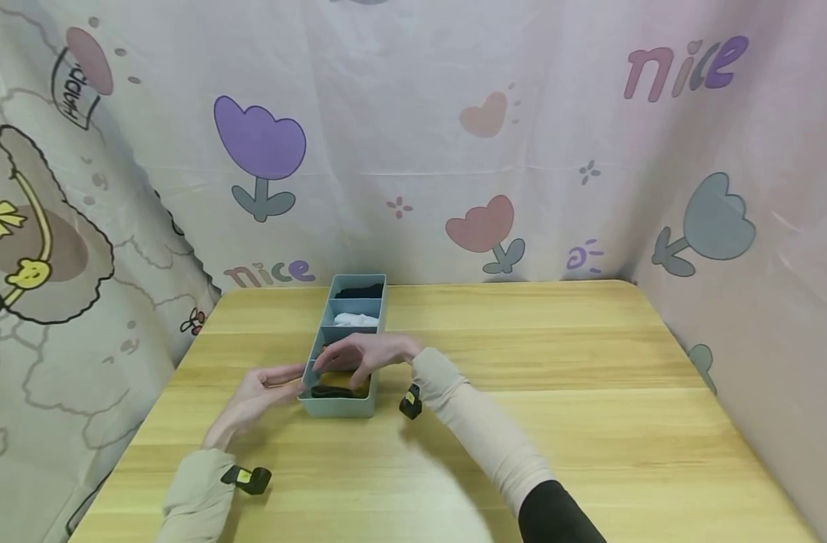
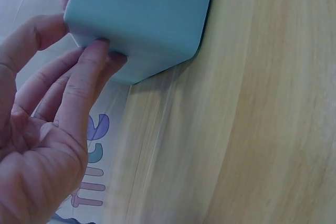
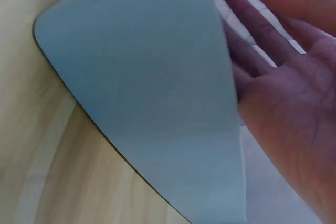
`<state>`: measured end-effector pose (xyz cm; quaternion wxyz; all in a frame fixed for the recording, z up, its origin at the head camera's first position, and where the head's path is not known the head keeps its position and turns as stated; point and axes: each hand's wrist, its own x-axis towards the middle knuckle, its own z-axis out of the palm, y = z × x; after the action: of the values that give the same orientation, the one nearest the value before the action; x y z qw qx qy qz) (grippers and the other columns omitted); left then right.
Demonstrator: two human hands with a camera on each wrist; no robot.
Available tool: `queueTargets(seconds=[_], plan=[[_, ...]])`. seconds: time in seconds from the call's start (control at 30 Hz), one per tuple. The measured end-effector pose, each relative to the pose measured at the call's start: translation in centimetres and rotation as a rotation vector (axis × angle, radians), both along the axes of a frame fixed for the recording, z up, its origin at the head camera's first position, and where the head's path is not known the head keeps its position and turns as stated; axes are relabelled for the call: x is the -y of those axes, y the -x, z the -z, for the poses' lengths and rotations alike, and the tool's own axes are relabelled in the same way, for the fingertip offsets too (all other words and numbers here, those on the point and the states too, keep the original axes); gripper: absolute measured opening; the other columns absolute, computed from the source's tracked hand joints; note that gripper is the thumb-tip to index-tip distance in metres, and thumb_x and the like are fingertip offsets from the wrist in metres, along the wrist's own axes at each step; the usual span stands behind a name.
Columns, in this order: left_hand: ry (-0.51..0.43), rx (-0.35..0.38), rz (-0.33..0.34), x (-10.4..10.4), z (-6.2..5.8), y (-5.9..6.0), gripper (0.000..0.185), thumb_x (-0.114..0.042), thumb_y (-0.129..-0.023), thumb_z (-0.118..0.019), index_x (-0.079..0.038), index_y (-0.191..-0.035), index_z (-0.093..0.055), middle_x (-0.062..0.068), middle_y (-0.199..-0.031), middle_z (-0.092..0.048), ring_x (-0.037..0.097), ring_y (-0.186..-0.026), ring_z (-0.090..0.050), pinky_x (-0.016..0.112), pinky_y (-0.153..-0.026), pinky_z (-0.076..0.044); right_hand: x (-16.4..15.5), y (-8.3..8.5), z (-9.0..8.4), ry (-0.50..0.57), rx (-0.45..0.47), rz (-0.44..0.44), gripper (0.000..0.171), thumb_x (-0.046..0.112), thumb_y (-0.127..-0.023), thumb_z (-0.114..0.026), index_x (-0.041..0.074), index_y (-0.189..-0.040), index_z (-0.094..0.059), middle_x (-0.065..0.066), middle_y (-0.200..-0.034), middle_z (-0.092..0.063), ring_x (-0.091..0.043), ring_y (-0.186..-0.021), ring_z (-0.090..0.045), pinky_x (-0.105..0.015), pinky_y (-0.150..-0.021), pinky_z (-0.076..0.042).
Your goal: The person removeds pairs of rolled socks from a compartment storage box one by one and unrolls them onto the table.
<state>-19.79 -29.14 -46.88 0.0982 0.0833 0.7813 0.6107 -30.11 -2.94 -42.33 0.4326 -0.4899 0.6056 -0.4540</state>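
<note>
The divided box (image 1: 340,408) stands upright on the bench (image 1: 589,452), left of centre and towards the back, its long sides running away from the person. The right hand (image 1: 369,353) arches over its near part, thumb and fingers wide apart, the thumb dipping beside a mustard-brown item (image 1: 341,378); it does not visibly grip anything. The left hand (image 1: 255,391) has its fingers extended, their tips touching the box's left side near the front corner. A dark item (image 1: 330,392) lies against the inside of the front wall, next to the mustard-brown one. Beyond the right hand, one compartment holds a white item (image 1: 355,320) and the farthest a black item (image 1: 359,292). Pale sleeves (image 1: 199,483) cover both forearms, with a small black device at each wrist. Behind the bench hangs a pale curtain (image 1: 386,90) printed with flowers, hearts and "nice".
</note>
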Motion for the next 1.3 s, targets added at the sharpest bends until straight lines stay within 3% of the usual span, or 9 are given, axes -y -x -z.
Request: queueTargets(seconds=[0.13, 0.27, 0.33, 0.6, 0.73, 0.83, 0.97, 1.17, 1.3], plan=[[-0.019, 0.015, 0.008, 0.1, 0.0, -0.4, 0.054, -0.01, -0.096, -0.066, 0.016, -0.139, -0.047, -0.011, -0.124, -0.07, -0.002, -0.104, -0.068, 0.022, -0.086, -0.058, 1.0, 0.0, 0.2, -0.053, -0.057, -0.042, 0.07, -0.024, -0.08, -0.06, -0.006, -0.146, -0.044, -0.021, -0.156, -0.043, -0.024, -0.15, -0.036, -0.035, -0.126, -0.028], [-0.057, 0.037, 0.008, -0.2, 0.3, -0.4, 0.054, -0.008, -0.096, -0.066, 0.018, -0.139, -0.045, -0.019, -0.118, -0.07, -0.002, -0.104, -0.068, 0.023, -0.086, -0.058, 1.6, -0.2, 0.3, -0.132, -0.123, -0.067, 0.072, -0.021, -0.08, -0.064, 0.001, -0.146, -0.047, -0.013, -0.157, -0.044, -0.013, -0.149, -0.037, -0.024, -0.123, -0.029], [-0.071, 0.047, -0.002, -0.4, 0.4, -0.4, 0.054, -0.007, -0.096, -0.066, 0.018, -0.139, -0.045, -0.02, -0.116, -0.07, -0.001, -0.104, -0.068, 0.023, -0.086, -0.058, 1.7, -0.2, 0.4, -0.163, -0.113, -0.077, 0.073, -0.021, -0.08, -0.065, 0.002, -0.147, -0.046, -0.012, -0.158, -0.043, -0.01, -0.149, -0.035, -0.02, -0.122, -0.028], [-0.094, 0.051, -0.034, -0.8, 0.4, -0.6, 0.054, -0.005, -0.095, -0.066, 0.019, -0.139, -0.044, 0.003, -0.131, -0.067, -0.002, -0.103, -0.068, 0.024, -0.085, -0.059, 2.2, -0.2, 0.7, -0.189, -0.073, -0.093, 0.077, -0.027, -0.076, -0.064, -0.001, -0.146, -0.044, -0.015, -0.159, -0.042, -0.016, -0.152, -0.032, -0.017, -0.119, -0.029], [-0.12, 0.057, -0.028, -0.8, 0.4, -0.6, 0.055, -0.004, -0.096, -0.065, 0.019, -0.139, -0.042, -0.011, -0.122, -0.071, -0.002, -0.103, -0.068, 0.023, -0.085, -0.058, 2.5, -0.5, 0.7, -0.237, -0.116, -0.068, 0.079, -0.028, -0.074, -0.062, 0.002, -0.145, -0.046, -0.011, -0.159, -0.042, -0.013, -0.151, -0.031, -0.013, -0.116, -0.029], [-0.136, 0.068, -0.031, -0.7, 0.3, -0.7, 0.055, -0.004, -0.096, -0.064, 0.02, -0.139, -0.041, -0.018, -0.114, -0.071, -0.003, -0.103, -0.068, 0.022, -0.085, -0.058, 2.7, -0.8, 0.5, -0.291, -0.167, -0.041, 0.08, -0.027, -0.074, -0.062, 0.006, -0.145, -0.047, -0.008, -0.161, -0.04, -0.012, -0.151, -0.031, -0.012, -0.112, -0.03], [-0.149, 0.079, -0.042, -0.7, 0.3, -0.7, 0.056, -0.005, -0.096, -0.065, 0.02, -0.139, -0.041, -0.019, -0.111, -0.072, -0.002, -0.103, -0.068, 0.022, -0.085, -0.058, 2.9, -1.0, 0.4, -0.332, -0.254, -0.033, 0.081, -0.025, -0.074, -0.064, 0.01, -0.146, -0.048, -0.005, -0.161, -0.04, -0.01, -0.147, -0.032, -0.014, -0.11, -0.031], [-0.135, 0.079, -0.053, -0.7, 0.6, -0.5, 0.055, -0.007, -0.096, -0.065, 0.017, -0.14, -0.044, -0.019, -0.113, -0.072, 0.0, -0.103, -0.069, 0.023, -0.086, -0.058, 3.2, -1.1, 0.1, -0.347, -0.4, -0.018, 0.073, -0.02, -0.075, -0.068, 0.01, -0.141, -0.056, -0.005, -0.152, -0.052, -0.004, -0.125, -0.043, -0.015, -0.107, -0.035], [-0.105, 0.081, -0.075, -0.7, 0.4, -0.6, 0.054, -0.009, -0.096, -0.066, 0.016, -0.14, -0.045, -0.007, -0.122, -0.071, 0.0, -0.102, -0.069, 0.023, -0.087, -0.058, 3.3, -1.2, 0.2, -0.327, -0.494, 0.0, 0.063, -0.015, -0.077, -0.071, 0.009, -0.135, -0.064, -0.004, -0.141, -0.063, -0.006, -0.113, -0.049, -0.017, -0.101, -0.043]])
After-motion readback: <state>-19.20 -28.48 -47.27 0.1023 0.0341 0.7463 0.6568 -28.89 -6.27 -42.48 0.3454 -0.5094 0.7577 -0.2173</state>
